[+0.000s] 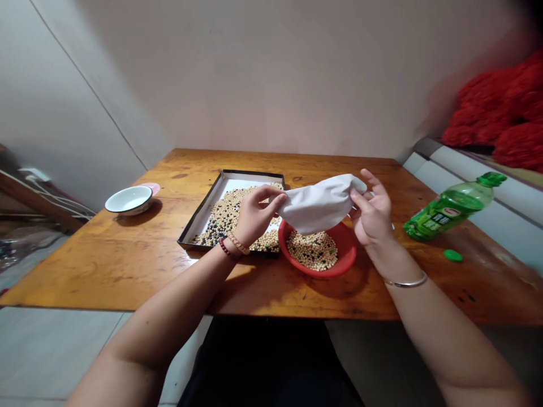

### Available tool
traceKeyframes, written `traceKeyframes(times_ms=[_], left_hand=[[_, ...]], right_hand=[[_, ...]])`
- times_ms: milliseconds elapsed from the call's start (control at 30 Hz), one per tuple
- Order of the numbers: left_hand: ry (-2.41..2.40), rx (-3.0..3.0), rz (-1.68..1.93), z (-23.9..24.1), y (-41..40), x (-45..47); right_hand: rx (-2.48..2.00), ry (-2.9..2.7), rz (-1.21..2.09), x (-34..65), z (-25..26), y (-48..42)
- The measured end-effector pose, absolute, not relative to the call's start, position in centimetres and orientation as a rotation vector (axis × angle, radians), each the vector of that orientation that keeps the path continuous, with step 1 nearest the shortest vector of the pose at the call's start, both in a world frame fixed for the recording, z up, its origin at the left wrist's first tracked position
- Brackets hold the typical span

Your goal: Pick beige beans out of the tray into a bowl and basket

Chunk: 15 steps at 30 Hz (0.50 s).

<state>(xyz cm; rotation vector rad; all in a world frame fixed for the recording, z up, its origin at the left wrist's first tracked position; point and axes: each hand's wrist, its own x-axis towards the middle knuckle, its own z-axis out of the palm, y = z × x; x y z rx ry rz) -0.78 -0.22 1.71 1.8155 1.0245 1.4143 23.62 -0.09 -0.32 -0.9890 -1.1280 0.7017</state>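
Item: white cloth (pixel 320 203), clenched in my left grip (pixel 254 216) and right grip (pixel 371 212).
Cloth sits above the red bowl (pixel 350 249), which holds some beans (pixel 311 250); more lie in the tray (pixel 250 174) left of it.

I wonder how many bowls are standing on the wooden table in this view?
2: a white enamel bowl left of the black tray, and a red bowl of pale beans right of it, partly under a white cloth.

Red bowl (pixel 348 249) partly hidden under white cloth (pixel 318 204), red fabric (pixel 496 113) blurred, cut off by right edge
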Motion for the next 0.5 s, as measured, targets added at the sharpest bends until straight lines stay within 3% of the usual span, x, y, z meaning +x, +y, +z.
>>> traceKeyframes(times_ms=[267, 500], left_hand=[[1.293, 2.281, 0.978, 0.0, -0.1, -1.3], [1.168, 2.139, 1.016, 0.4, -0.2, -0.8]], right_hand=[[-1.431, -1.242, 0.508, 23.9, -2.9, 1.0], [-1.192, -1.749, 0.390, 21.5, -0.4, -2.0]])
